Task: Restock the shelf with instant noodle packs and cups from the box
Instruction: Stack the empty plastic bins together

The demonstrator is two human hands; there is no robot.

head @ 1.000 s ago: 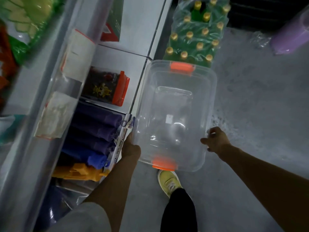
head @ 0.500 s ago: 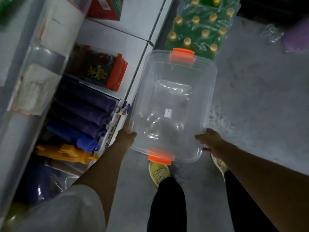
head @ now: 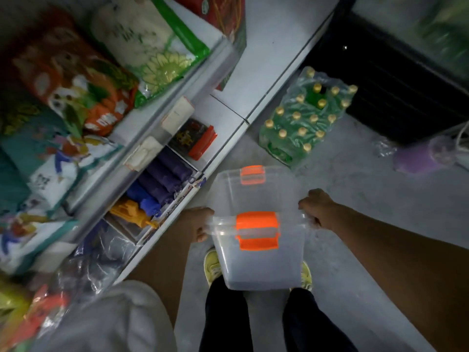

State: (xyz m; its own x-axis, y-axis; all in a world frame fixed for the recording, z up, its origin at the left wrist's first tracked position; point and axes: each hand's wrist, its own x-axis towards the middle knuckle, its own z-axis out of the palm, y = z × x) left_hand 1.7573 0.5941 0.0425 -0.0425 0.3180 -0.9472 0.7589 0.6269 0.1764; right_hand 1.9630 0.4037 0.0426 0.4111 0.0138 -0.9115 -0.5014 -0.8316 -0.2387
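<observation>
Grip: left hand (head: 200, 224) and right hand (head: 316, 208) each clasp a side rim of the clear box (head: 261, 260).
Surface: grey concrete floor (head: 368, 199), shelf (head: 253, 80) at its left edge.
Box axis: long axis runs away from the person, orange latches (head: 257, 229) at both ends, tilted.

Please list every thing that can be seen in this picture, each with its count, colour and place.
clear box: one, transparent with orange latches, held above the floor between both hands, looks empty
bottle pack: one, green bottles with yellow caps in plastic wrap, on the floor by the shelf end
snack bags: several, orange, green, white and teal, on the upper shelf, blurred
rolled items: several, purple and blue, on the lower shelf
dark pack: one, black with red edge, lower shelf
purple object: one, floor at far right, unclear
shoes: two, yellow, on the floor
left hand: grip on the box's left rim
right hand: grip on the right rim
</observation>
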